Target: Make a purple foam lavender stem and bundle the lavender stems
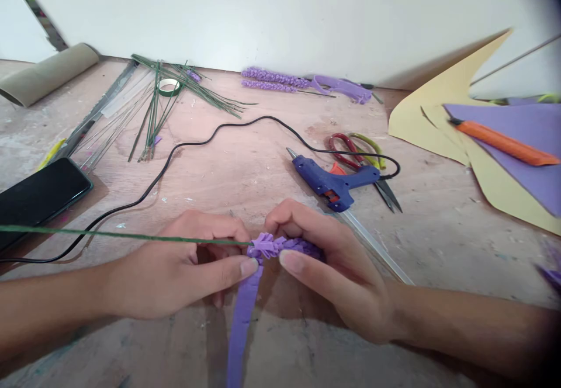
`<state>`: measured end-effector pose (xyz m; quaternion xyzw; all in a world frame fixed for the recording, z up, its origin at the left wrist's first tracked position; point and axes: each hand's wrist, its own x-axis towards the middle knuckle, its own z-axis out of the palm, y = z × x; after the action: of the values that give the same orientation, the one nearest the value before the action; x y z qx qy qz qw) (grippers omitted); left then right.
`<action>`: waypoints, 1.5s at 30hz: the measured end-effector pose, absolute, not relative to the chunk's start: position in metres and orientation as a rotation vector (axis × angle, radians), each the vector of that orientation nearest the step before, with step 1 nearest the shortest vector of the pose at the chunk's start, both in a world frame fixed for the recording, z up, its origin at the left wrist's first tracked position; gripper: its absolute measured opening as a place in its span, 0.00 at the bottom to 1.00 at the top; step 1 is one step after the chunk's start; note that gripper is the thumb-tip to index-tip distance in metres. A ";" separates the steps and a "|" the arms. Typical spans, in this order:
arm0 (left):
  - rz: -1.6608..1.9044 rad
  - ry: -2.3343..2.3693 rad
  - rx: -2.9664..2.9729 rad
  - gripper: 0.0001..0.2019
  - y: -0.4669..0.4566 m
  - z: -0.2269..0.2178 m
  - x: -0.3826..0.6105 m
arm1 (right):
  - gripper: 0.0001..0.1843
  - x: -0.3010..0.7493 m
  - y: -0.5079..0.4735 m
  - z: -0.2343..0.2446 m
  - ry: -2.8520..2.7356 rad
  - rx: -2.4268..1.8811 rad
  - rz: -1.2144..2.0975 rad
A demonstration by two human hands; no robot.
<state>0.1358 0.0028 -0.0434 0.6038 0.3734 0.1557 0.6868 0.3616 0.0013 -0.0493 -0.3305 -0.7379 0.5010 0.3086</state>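
Note:
My left hand [188,268] pinches a purple fringed foam strip [245,312] against a green wire stem [109,235] that runs off to the left. My right hand [333,265] is closed round the wound purple flower head [284,246] on the stem's end. The loose tail of the strip hangs down toward me between both hands. Both hands rest low over the wooden table [245,172].
A blue glue gun [333,182] with a black cord [175,160] lies just behind my hands, scissors [363,157] beside it. Green wires [158,101], a tape roll [169,86], finished purple flowers [274,79], a phone [39,195], foam sheets [504,160] and an orange cutter [504,142] surround them.

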 end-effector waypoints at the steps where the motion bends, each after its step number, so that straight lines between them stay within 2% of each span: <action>1: 0.344 0.840 1.393 0.13 0.003 -0.043 0.135 | 0.12 0.362 0.002 -0.050 -1.958 -0.852 1.352; 5: 0.360 0.838 1.535 0.13 0.004 -0.044 0.134 | 0.19 0.360 0.002 -0.050 -2.007 -0.914 1.301; 10: 0.369 0.845 1.646 0.11 0.005 -0.042 0.133 | 0.12 0.359 -0.001 -0.049 -2.039 -0.952 1.107; 16: 0.365 0.798 1.581 0.12 0.007 -0.042 0.133 | 0.08 0.358 -0.003 -0.047 -1.996 -0.952 1.061; 37: 0.365 0.834 1.393 0.12 0.003 -0.044 0.132 | 0.05 0.357 -0.006 -0.056 -1.940 -0.908 0.965; 45: 0.339 0.905 1.328 0.13 0.004 -0.042 0.132 | 0.07 0.359 -0.005 -0.060 -1.961 -0.850 0.936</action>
<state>0.1323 0.0037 -0.0419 0.5920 0.4032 0.1509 0.6813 0.3590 -0.0052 -0.0596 -0.3350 -0.7727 0.3690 0.3932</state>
